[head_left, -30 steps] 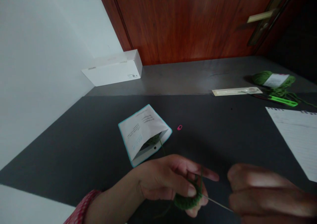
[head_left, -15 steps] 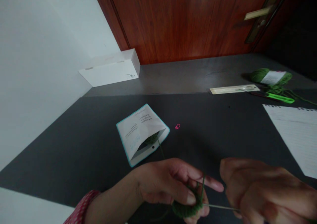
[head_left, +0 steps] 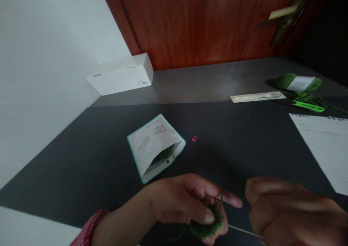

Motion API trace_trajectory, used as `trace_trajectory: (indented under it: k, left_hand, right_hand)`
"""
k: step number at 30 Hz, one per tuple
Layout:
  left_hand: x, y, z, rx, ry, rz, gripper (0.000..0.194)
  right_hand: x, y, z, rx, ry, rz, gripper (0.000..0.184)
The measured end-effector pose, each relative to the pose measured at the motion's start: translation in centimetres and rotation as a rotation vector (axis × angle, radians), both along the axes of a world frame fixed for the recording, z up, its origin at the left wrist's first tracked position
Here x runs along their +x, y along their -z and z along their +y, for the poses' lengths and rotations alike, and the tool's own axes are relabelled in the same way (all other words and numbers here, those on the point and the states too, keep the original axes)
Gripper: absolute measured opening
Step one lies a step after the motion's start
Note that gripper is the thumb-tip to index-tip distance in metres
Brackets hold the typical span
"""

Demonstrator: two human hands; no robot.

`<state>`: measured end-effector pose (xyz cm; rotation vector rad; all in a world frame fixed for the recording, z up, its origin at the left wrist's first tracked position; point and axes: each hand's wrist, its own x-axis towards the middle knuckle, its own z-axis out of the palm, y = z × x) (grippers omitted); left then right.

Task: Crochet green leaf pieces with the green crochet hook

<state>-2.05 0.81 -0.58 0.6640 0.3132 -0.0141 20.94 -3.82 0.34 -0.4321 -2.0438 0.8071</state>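
Observation:
My left hand point(head_left: 187, 204) pinches a small dark green crochet piece point(head_left: 202, 229) between thumb and fingers near the bottom edge. A strand of green yarn point(head_left: 221, 204) runs up over its outstretched index finger. My right hand point(head_left: 293, 213), slightly blurred, is closed around a thin metal crochet hook point(head_left: 241, 230), whose tip meets the right edge of the piece. Beyond the left hand lies a white pouch point(head_left: 152, 140) with a teal border. Its mouth gapes, showing green yarn point(head_left: 165, 152) inside, and a strand leads out toward the left hand.
A pink stitch marker point(head_left: 194, 138) lies right of the pouch. Farther back are a white box point(head_left: 122, 80), a flat narrow package point(head_left: 257, 97), a bright green-handled tool point(head_left: 308, 106) and a labelled green yarn skein point(head_left: 284, 81). Lined paper point(head_left: 323, 144) lies at the right.
My right hand has shifted slightly right and down, and the hook now slants more steeply. The left hand keeps its grip on the crochet piece, almost unmoved.

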Motion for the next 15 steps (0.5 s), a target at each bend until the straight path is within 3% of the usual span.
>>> trace_trajectory:
  k: [3, 8, 11, 13, 15]
  left_hand:
    - [-0.1, -0.3, 0.0, 0.009, 0.001, -0.009, 0.066]
    - [-0.1, -0.2, -0.1, 0.034, 0.003, -0.038, 0.065]
    - [0.0, 0.3, -0.2, 0.029, -0.025, -0.070, 0.063]
    - [0.0, 0.7, -0.3, 0.017, -0.049, -0.092, 0.065]
    - [-0.1, 1.0, -0.4, 0.005, -0.074, -0.101, 0.068]
  right_hand:
    - [-0.1, -0.5, 0.3, -0.190, -0.090, 0.058, 0.034]
    - [-1.4, 0.1, -0.3, -0.592, 0.077, 0.294, 0.044]
    - [-1.8, 0.5, -0.4, -0.768, 0.070, 0.357, 0.047]
    - [-1.6, 0.6, -0.3, -0.794, 0.054, 0.346, 0.048]
    - [-1.3, 0.6, -0.4, -0.693, 0.043, 0.275, 0.047]
